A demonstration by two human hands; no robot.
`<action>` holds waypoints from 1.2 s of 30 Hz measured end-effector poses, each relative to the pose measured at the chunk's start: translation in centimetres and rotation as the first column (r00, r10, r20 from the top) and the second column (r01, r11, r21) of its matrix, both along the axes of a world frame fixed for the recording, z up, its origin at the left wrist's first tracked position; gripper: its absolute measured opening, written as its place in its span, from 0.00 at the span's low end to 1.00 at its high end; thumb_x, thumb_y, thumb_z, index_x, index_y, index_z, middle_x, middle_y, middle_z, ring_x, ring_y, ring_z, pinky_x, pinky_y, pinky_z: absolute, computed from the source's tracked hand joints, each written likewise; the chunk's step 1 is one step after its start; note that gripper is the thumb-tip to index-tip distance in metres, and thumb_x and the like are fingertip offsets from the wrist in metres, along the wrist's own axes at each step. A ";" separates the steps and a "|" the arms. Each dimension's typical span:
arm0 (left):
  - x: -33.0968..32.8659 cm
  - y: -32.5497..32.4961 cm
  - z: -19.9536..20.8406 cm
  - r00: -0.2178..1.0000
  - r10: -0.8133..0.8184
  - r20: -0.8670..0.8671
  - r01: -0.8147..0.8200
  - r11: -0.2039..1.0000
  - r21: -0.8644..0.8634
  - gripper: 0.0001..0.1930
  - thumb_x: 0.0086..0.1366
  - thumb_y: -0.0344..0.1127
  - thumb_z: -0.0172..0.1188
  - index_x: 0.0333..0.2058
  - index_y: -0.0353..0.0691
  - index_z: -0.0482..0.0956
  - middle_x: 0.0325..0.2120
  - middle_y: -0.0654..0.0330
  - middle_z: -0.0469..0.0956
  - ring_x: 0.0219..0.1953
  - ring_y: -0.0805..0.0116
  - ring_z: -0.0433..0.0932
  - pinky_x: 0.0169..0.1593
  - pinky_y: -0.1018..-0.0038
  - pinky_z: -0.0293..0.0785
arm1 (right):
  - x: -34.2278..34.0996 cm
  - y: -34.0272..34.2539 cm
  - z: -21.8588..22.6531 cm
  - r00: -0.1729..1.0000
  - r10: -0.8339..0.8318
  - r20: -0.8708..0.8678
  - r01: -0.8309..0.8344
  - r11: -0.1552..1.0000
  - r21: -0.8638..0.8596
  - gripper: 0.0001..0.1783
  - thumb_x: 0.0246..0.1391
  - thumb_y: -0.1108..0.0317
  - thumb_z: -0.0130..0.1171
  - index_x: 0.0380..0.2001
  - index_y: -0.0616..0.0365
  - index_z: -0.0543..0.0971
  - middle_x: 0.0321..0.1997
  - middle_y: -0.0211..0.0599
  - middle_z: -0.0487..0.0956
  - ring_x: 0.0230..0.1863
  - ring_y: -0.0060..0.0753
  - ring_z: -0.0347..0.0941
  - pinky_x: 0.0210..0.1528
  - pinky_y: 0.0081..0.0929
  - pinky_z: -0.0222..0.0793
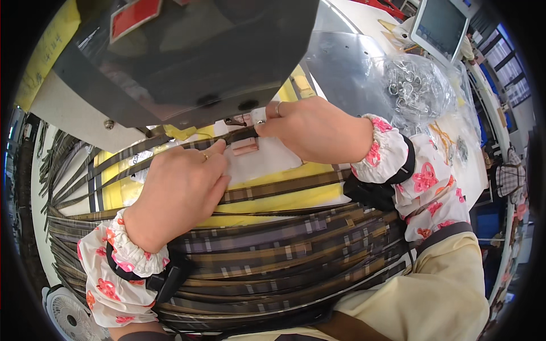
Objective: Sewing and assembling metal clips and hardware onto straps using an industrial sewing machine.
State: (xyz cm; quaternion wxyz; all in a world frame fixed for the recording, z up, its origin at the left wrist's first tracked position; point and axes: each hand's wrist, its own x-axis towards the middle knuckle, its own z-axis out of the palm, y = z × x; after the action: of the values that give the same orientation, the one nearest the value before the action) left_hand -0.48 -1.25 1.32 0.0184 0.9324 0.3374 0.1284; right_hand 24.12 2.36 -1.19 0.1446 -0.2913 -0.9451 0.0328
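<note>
A narrow dark plaid strap point(239, 134) runs below the head of a big dark grey machine point(193, 68). My left hand point(176, 190) is closed on this strap, with its thumb and forefinger pressed together just left of the machine's working spot. My right hand point(318, 129), wearing a ring, pinches the same strap on the right side, close under the machine head. Directly in front of the strap, a small copper-coloured metal piece point(245, 146) sits on the white work surface. The fingertips of my right hand are partly hidden behind its knuckles.
Many long plaid straps point(267, 250) lie across the near side and fan out to the left. Yellow tape point(284, 202) covers parts of the table. A clear plastic bag of metal hooks point(412, 82) lies at right, before a screen point(439, 28). A white fan point(71, 315) stands lower left.
</note>
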 end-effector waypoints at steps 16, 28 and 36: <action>-1.9 0.7 -1.2 0.998 0.012 0.061 -0.014 1.000 0.023 0.25 0.40 0.19 0.58 0.42 0.40 0.80 0.33 0.56 0.78 0.31 0.54 0.75 0.36 0.65 0.72 | -1.6 -2.5 0.7 0.926 0.140 -0.350 -0.285 0.868 -0.406 0.14 0.51 0.73 0.58 0.42 0.63 0.75 0.34 0.44 0.79 0.32 0.48 0.76 0.36 0.36 0.71; -15.8 6.7 -1.5 0.941 0.247 -0.232 -0.225 0.967 0.118 0.07 0.70 0.35 0.46 0.36 0.38 0.69 0.30 0.40 0.75 0.33 0.40 0.75 0.33 0.58 0.69 | 2.1 -2.3 3.4 0.989 0.084 0.121 -0.001 0.825 -0.566 0.12 0.47 0.64 0.63 0.29 0.61 0.75 0.25 0.44 0.77 0.29 0.51 0.75 0.33 0.39 0.71; -2.6 -1.8 2.0 0.998 0.053 -0.020 -0.057 0.947 -0.317 0.15 0.51 0.24 0.62 0.40 0.35 0.76 0.34 0.51 0.75 0.39 0.49 0.76 0.43 0.64 0.72 | 2.1 -2.1 2.1 0.990 0.140 0.014 -0.114 0.860 -0.497 0.12 0.41 0.72 0.66 0.24 0.59 0.70 0.22 0.38 0.73 0.26 0.47 0.72 0.28 0.36 0.66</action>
State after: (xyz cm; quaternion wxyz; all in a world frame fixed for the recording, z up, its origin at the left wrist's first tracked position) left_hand -3.06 -3.07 3.33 0.1625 0.9082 0.3797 0.0675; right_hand 26.19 0.25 0.89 0.0390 -0.2565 -0.9254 0.2761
